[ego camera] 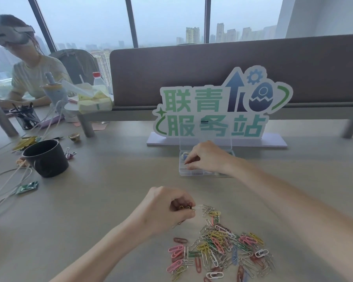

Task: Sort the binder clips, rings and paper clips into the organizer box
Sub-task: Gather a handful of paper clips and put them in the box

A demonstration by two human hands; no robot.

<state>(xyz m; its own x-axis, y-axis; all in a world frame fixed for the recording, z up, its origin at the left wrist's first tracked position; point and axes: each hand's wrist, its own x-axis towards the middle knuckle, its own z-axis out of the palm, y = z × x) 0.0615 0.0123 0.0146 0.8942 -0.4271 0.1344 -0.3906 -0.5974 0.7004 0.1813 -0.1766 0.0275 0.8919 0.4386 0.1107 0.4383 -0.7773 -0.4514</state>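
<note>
Left hand: our left hand (167, 208) pinches a few thin wire paper clips at the near edge of the heap; we should lift them straight up so tangled ones shake loose.
Paper clips: the loose heap of glossy pink, yellow, green and silver wire paper clips (222, 249) lies on the smooth beige bench (102, 200), in front of the box.
Right hand: our right hand (207, 157) hovers, fingers curled, over the box; what it pinches we cannot tell.
Organizer box: the clear, hard plastic organizer box (200, 173) sits before the sign, lid raised; we should drop each clip into one compartment only.
</note>
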